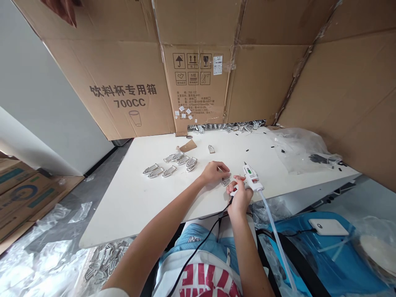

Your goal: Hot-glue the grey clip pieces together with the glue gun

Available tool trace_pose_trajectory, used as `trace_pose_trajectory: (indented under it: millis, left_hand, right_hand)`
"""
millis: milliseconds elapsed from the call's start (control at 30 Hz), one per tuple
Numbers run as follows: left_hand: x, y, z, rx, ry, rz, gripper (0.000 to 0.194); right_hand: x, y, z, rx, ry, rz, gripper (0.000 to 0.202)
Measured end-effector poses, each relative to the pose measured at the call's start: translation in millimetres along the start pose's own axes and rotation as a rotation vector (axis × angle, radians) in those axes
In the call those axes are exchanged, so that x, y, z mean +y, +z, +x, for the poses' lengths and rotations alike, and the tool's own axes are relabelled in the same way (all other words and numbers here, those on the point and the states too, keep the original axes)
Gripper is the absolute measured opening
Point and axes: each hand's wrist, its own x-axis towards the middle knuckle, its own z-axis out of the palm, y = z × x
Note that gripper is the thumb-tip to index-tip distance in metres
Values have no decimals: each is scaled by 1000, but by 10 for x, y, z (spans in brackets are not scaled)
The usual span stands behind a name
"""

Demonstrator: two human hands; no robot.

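My right hand [240,197] is wrapped around a white hot glue gun [251,178], its nozzle pointing away from me over the table and a long translucent glue stick trailing from its back. My left hand [214,172] rests on the tabletop with fingers bent together; what is between them is too small to make out. Just under its fingertips lies a silver metal buckle [225,181], partly covered by the hands. Left of my hands sits a loose cluster of similar silver buckles [182,160], and one single buckle [210,149] lies farther back.
Tall cardboard panels [198,41] wall in the white table [130,206]. A heap of buckles [244,126] shows beneath the back panel. Clear plastic bag [300,148] and small black pieces lie right. Below are a blue stool [328,247] with a white power bank [328,227], and a black cable [198,249].
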Motion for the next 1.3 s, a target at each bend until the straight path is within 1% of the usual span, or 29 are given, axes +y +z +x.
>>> trace_pose_trajectory:
  millis: [167, 300, 367, 533, 767, 867, 1033, 1167, 1300]
  left_hand:
    - [2, -44, -8, -20, 50, 168, 20]
    - [-13, -44, -8, -27, 70, 205, 34]
    - [-23, -36, -4, -45, 79, 214, 37]
    - [-33, -11, 8, -127, 40, 187, 28]
    - [15, -37, -25, -151, 46, 222, 29]
    - [49, -42, -47, -156, 55, 215, 27]
    - [100, -46, -66, -148, 103, 230, 25]
    - [113, -74, -66, -184, 141, 208, 20]
    - [114, -108, -62, -210, 112, 188, 24]
  right_hand:
    - [7, 1, 8, 2, -1, 2, 27]
    - [10, 7, 10, 8, -4, -8, 29]
    - [12, 7, 11, 8, -9, -13, 30]
    - [23, -2, 18, 0, -14, -10, 28]
    - [32, -19, 25, -10, -19, -20, 27]
    - [39, -28, 30, -8, -20, -27, 27]
    - [94, -46, 73, -8, -45, -64, 30]
    - [159, -62, 133, -45, -61, -71, 32]
    - [176, -60, 161, -38, -47, -37, 34]
